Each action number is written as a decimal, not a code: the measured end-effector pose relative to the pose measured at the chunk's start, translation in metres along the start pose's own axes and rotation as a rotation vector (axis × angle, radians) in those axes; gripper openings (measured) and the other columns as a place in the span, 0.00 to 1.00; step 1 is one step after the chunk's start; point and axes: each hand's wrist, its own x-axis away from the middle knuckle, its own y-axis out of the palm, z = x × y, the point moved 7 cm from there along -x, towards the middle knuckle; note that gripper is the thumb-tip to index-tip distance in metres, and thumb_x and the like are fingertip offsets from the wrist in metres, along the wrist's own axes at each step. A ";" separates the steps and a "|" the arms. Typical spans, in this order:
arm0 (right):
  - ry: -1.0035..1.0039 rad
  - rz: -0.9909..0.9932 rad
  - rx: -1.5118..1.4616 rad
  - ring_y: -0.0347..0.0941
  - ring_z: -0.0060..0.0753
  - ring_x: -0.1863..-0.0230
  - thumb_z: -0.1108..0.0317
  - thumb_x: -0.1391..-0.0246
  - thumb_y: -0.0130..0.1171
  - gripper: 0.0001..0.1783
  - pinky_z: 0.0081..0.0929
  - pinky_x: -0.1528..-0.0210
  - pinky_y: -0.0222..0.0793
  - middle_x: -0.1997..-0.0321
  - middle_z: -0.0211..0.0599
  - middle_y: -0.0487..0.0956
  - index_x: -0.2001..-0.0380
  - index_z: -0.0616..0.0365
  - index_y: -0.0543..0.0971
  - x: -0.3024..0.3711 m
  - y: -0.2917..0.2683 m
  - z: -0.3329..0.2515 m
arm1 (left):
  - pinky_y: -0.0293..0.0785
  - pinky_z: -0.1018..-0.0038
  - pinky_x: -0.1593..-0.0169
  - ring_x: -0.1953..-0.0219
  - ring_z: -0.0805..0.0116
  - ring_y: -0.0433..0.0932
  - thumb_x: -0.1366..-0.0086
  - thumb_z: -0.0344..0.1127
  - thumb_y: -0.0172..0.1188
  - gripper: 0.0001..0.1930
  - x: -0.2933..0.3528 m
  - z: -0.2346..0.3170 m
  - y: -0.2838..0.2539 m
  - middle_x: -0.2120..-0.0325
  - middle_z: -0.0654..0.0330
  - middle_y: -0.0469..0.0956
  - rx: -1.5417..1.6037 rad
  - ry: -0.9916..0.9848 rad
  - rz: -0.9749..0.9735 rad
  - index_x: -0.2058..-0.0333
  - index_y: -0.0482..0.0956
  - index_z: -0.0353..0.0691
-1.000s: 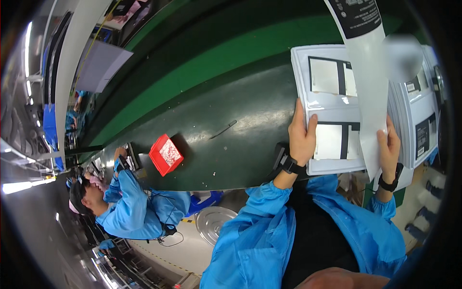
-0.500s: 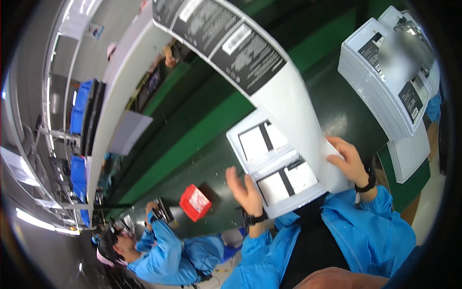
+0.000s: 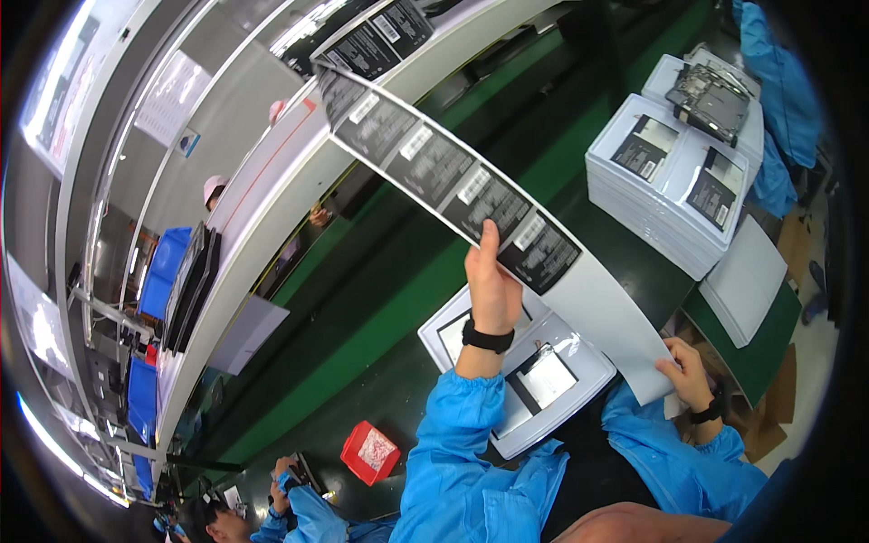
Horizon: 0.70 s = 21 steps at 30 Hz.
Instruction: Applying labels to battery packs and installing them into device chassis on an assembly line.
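Note:
A long strip of black printed labels on white backing curves from the far shelf toward me. My left hand grips the strip's near edge, one digit lying over a black label; its other fingers are partly hidden. At the bare end of the backing, my right hand pinches the corner. Below the strip, in front of my body, lies a white plastic tray with two recesses. A flat silver-faced pack with black edges fills the nearer recess. The farther recess is partly covered by my left hand and the strip.
To the right stands a tall stack of similar trays, with a metal device chassis on top. A loose white tray leans beside it. A red box sits left on the dark green bench. Another person's blue sleeve shows lower left.
My left hand has risen from beside the tray onto the labelled part of the strip. My right hand has moved to the right and lower with the backing's end. The view has shifted.

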 end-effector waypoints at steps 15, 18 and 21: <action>-0.555 0.024 0.293 0.83 0.37 0.60 0.76 0.51 0.69 0.13 0.26 0.61 0.78 0.50 0.44 0.83 0.59 0.62 0.84 -0.095 0.007 -0.160 | 0.77 0.67 0.43 0.48 0.66 0.80 0.22 0.36 0.50 0.16 0.093 -0.089 0.003 0.48 0.54 0.79 0.076 -0.324 0.006 0.45 0.74 0.31; -0.530 -0.021 0.244 0.84 0.38 0.67 0.76 0.51 0.70 0.08 0.25 0.66 0.78 0.60 0.42 0.86 0.64 0.62 0.86 -0.114 0.022 -0.165 | 0.75 0.61 0.39 0.44 0.60 0.78 0.23 0.37 0.49 0.18 0.102 -0.087 0.003 0.46 0.52 0.78 0.054 -0.318 -0.002 0.42 0.71 0.31; -0.531 -0.067 0.241 0.83 0.38 0.68 0.75 0.52 0.71 0.07 0.26 0.67 0.78 0.67 0.41 0.86 0.67 0.62 0.87 -0.117 0.032 -0.166 | 0.74 0.59 0.39 0.42 0.59 0.77 0.23 0.36 0.49 0.18 0.108 -0.084 0.005 0.45 0.53 0.77 0.107 -0.326 -0.018 0.40 0.69 0.33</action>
